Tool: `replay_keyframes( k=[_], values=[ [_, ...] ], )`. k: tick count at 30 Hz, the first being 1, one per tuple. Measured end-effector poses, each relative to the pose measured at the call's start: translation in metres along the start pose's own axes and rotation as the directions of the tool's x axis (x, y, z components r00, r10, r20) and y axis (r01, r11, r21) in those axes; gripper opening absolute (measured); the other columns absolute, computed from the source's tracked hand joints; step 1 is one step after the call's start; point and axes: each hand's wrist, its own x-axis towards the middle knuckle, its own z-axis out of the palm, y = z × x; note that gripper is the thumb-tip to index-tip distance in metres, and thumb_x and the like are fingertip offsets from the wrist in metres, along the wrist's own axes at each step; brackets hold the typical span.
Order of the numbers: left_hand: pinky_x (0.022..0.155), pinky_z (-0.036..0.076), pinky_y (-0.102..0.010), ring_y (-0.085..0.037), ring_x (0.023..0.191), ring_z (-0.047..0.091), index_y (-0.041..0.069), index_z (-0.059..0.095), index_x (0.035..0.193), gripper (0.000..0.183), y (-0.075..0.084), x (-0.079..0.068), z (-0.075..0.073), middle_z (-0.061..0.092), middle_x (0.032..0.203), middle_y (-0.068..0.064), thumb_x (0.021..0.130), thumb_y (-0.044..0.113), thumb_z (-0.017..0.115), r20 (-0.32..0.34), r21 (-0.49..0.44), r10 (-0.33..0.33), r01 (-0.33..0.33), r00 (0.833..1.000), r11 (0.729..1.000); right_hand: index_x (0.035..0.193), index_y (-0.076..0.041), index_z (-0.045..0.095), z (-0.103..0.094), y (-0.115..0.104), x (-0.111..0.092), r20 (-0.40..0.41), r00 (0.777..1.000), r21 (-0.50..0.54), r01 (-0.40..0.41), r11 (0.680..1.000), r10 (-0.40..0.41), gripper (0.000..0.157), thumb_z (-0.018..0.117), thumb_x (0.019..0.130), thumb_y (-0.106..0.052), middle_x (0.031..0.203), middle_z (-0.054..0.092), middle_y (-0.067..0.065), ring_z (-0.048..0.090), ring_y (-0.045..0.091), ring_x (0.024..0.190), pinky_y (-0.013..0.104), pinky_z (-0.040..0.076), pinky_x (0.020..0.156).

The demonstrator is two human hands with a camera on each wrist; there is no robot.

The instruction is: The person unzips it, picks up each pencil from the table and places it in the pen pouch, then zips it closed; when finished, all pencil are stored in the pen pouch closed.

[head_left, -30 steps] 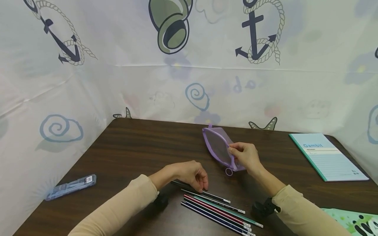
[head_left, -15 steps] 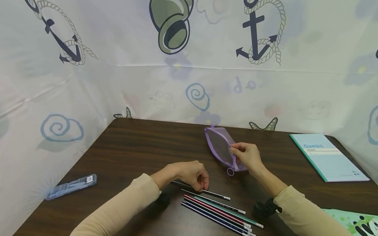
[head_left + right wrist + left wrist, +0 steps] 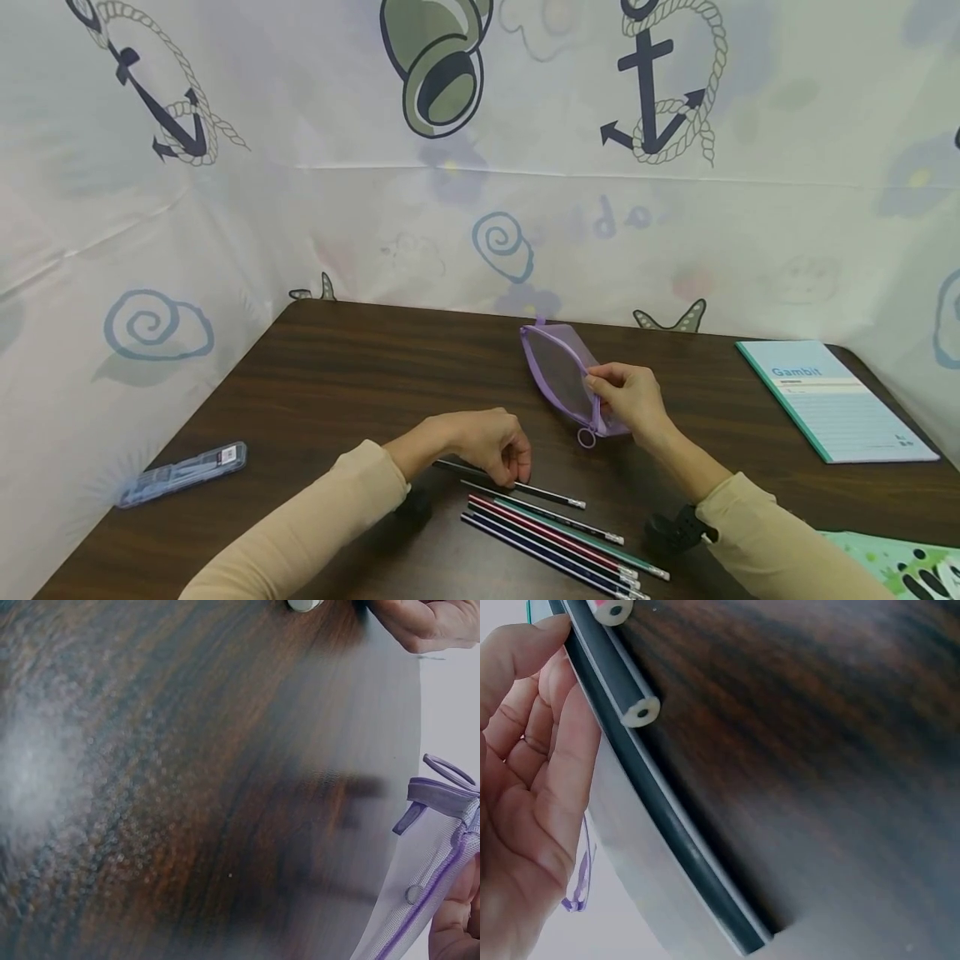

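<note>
My left hand (image 3: 483, 446) is over the table with its fingers curled down to a black pencil (image 3: 551, 497), the farthest one in a loose row. In the left wrist view, thumb and fingertips pinch that black pencil (image 3: 682, 847), which lies along the tabletop. The fingers cover part of its shaft. Farther back, my right hand (image 3: 626, 398) grips the zip edge of a purple mesh pouch (image 3: 555, 375), whose mouth gapes toward the left. A ring pull (image 3: 587, 437) hangs at the pouch's near end. Several other pencils (image 3: 558, 546), dark blue, red, green and black, lie nearer to me.
A clear blue plastic case (image 3: 183, 473) lies at the table's left edge. To the right is a notebook (image 3: 836, 400) marked Gambit. A green panda-print item (image 3: 900, 558) sticks in at the lower right corner. A printed cloth (image 3: 337, 225) hangs behind and beside the table.
The pouch and my right hand have shifted very slightly to the right in the head view. My left hand stays on the black pencil, and the other pencils lie as before.
</note>
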Motion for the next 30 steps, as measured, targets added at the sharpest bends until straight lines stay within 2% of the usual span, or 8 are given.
replay_keyframes(
  k=[15,20,23,26,28,30],
  values=[
    [0.055,0.046,-0.011,0.003,0.058,0.05,0.011,0.069,0.076,0.015,0.001,0.004,0.0,0.055,0.061,0.013,0.075,-0.002,0.073,0.006,0.032,0.01,-0.01,1.0,0.999,0.102,0.009,0.067,-0.001,0.001,0.0,0.003,1.0,0.011,-0.015,1.0,0.015,0.02,0.065,0.087,-0.004,0.072,0.063,0.0,0.055,0.01,0.059,0.022,0.052,0.051],
    [0.054,0.044,-0.011,0.004,0.058,0.05,0.013,0.068,0.076,0.015,0.001,0.004,-0.006,0.055,0.061,0.013,0.075,-0.002,0.072,-0.009,0.043,0.01,-0.01,1.0,0.999,0.103,0.009,0.066,-0.002,0.001,0.0,0.007,1.0,0.011,-0.018,1.0,0.018,0.021,0.065,0.087,-0.005,0.072,0.063,0.0,0.055,0.009,0.058,0.023,0.053,0.052],
    [0.055,0.044,-0.014,0.001,0.06,0.051,0.013,0.067,0.077,0.015,0.0,0.0,-0.016,0.059,0.065,0.011,0.076,-0.003,0.068,-0.039,-0.023,-0.01,0.009,0.999,1.0,0.103,0.009,0.066,-0.002,0.001,0.0,0.013,1.0,0.011,-0.019,1.0,0.019,0.021,0.065,0.088,-0.005,0.073,0.063,0.001,0.055,0.008,0.058,0.023,0.053,0.052],
    [0.057,0.048,-0.018,-0.004,0.063,0.054,0.009,0.067,0.082,0.013,-0.002,-0.005,-0.028,0.063,0.071,0.006,0.079,-0.003,0.063,-0.06,-0.15,-0.058,0.048,0.997,0.987,0.103,0.009,0.066,-0.003,0.002,0.0,0.013,1.0,0.015,-0.019,1.0,0.019,0.021,0.064,0.088,-0.005,0.073,0.063,0.001,0.055,0.008,0.058,0.022,0.053,0.052],
    [0.061,0.052,-0.021,-0.007,0.067,0.056,0.007,0.067,0.087,0.012,-0.005,-0.008,-0.034,0.064,0.075,0.003,0.081,-0.001,0.061,-0.063,-0.237,-0.104,0.087,0.993,0.968,0.103,0.01,0.066,-0.003,0.002,0.0,0.011,1.0,0.017,-0.02,1.0,0.02,0.021,0.064,0.088,-0.005,0.072,0.063,0.001,0.055,0.009,0.059,0.022,0.053,0.052],
    [0.066,0.056,-0.025,-0.009,0.072,0.057,0.005,0.066,0.093,0.012,-0.008,-0.01,-0.037,0.064,0.08,0.002,0.083,0.002,0.059,-0.066,-0.333,-0.162,0.131,0.985,0.934,0.103,0.01,0.066,-0.004,0.003,0.0,0.009,1.0,0.022,-0.021,1.0,0.021,0.021,0.064,0.088,-0.004,0.071,0.063,0.001,0.055,0.008,0.058,0.022,0.053,0.051]
  ],
)
